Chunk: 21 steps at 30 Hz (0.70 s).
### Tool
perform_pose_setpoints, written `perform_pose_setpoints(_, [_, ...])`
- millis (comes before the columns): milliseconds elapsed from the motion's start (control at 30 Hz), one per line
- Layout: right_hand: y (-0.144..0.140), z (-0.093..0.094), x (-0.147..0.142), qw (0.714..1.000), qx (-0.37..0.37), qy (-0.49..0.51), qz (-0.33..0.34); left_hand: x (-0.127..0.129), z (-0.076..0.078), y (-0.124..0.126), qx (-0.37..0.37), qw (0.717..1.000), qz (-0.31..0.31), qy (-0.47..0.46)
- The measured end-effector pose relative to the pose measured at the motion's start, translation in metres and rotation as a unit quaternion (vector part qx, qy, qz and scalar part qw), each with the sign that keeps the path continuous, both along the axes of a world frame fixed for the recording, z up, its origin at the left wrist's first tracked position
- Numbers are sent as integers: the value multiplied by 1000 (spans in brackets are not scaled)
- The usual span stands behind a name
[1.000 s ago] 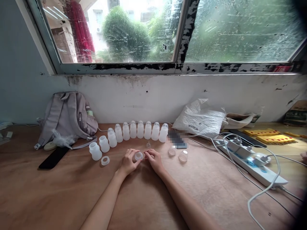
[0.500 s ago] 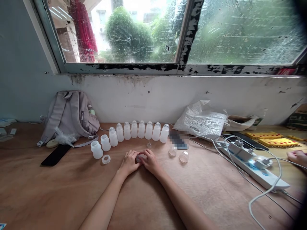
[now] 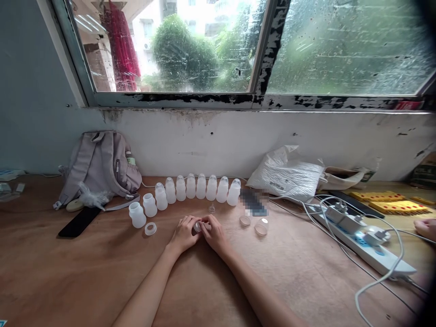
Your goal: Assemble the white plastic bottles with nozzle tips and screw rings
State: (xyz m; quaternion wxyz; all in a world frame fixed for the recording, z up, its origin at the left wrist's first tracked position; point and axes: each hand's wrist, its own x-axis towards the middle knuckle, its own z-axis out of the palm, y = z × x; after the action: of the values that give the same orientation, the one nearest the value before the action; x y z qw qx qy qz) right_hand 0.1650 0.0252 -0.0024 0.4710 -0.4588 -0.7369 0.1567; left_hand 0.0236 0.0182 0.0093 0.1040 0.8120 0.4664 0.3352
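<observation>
Both hands meet at the middle of the table (image 3: 211, 281), fingertips crowded onto one small translucent ring (image 3: 197, 225). The left hand (image 3: 184, 232) curls its fingers together around the ring's left side, thumb tucked against it. The right hand (image 3: 211, 230) closes in from the right, fingers bunched and pinching the same piece, so the ring is mostly hidden between them, low against the wood.

Just beyond the hands, a small nipple (image 3: 211, 208) sits alone. Farther back, a curved row of white bottles (image 3: 190, 188) runs from left to right; the two at the left end stand uncapped. A loose ring (image 3: 150, 229) lies near those. To the right of the hands lie two clear caps (image 3: 254, 224).

Far left, a backpack (image 3: 98, 165) leans on the wall with a phone (image 3: 79, 221) in front of it. On the right, a white bag (image 3: 288, 175) and a power strip (image 3: 364, 245) with cables.

At the right edge, another person's hand (image 3: 425, 228) rests on the table.
</observation>
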Motion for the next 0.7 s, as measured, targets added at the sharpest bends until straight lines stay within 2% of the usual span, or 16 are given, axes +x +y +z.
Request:
perform_pose_setpoints(200, [1,8,3,978,-103,182,-8,1,1,-2,10,994,-68,-84])
perform_pose_setpoints(333, [1,10,7,951,-173,252,41,4,-3,-2,-4,992,-25,-122])
perform_pose_setpoints(467, [-2,8,5,951,-177,240,84,6,-3,-1,-34,984,28,-171])
perform_pose_setpoints(700, [-2,0,-1,972,-159,165,57,7,-2,-1,-47,983,62,-165])
